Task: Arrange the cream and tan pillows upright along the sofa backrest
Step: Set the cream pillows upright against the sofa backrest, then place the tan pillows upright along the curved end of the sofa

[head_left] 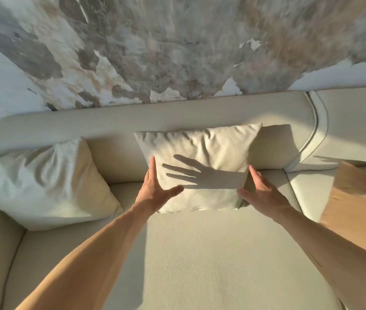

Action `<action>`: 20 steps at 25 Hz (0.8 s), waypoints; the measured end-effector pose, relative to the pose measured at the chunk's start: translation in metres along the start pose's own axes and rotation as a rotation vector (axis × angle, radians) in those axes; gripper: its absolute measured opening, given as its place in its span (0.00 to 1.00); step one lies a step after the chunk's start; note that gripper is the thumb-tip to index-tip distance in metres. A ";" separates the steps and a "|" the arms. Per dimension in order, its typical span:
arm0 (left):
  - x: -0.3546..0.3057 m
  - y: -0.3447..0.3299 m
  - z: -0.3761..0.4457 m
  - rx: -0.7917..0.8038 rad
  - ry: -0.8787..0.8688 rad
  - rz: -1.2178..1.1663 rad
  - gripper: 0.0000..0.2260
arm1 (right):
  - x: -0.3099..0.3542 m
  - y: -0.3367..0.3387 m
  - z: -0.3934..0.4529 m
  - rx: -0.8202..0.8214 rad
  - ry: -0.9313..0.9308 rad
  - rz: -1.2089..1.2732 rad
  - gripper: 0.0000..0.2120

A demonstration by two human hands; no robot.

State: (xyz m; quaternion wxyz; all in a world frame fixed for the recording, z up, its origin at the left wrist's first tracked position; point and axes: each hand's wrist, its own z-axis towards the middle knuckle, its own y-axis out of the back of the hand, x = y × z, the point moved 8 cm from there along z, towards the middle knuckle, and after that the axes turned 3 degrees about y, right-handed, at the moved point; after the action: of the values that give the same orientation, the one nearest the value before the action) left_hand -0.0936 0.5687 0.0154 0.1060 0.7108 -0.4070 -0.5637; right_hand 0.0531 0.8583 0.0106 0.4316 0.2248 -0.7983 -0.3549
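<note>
A cream pillow [202, 151] leans upright against the sofa backrest [110, 121] in the middle of the seat. My left hand [155, 189] lies flat with straight fingers along its left edge. My right hand [260, 193] lies the same way along its right edge, thumb at the lower corner. A second cream pillow [43, 182] with a tan side leans in the left corner. A tan pillow [356, 198] stands at the right edge, partly cut off and blurred.
The cream sofa seat cushion [200, 253] stretches in front of the pillows. A second seat section [311, 184] lies to the right, with another backrest cushion [356, 121] above it. Behind the sofa is a grey and beige mottled wall [177, 52].
</note>
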 end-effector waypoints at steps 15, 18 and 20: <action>-0.243 0.016 -0.209 0.024 -0.531 0.581 0.50 | -0.030 0.199 -0.288 -0.353 -0.162 -0.434 0.39; -0.289 -0.020 -0.244 0.034 -0.640 0.604 0.50 | -0.075 0.247 -0.340 -0.420 -0.219 -0.417 0.39; -0.323 -0.051 -0.266 0.048 -0.700 0.594 0.51 | -0.117 0.283 -0.378 -0.467 -0.265 -0.427 0.40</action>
State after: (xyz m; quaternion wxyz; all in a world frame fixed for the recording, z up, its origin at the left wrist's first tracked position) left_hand 0.1554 0.7453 0.3059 0.1027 0.3323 -0.6174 -0.7055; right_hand 0.4204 0.9789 0.3059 0.2801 0.2338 -0.6795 -0.6366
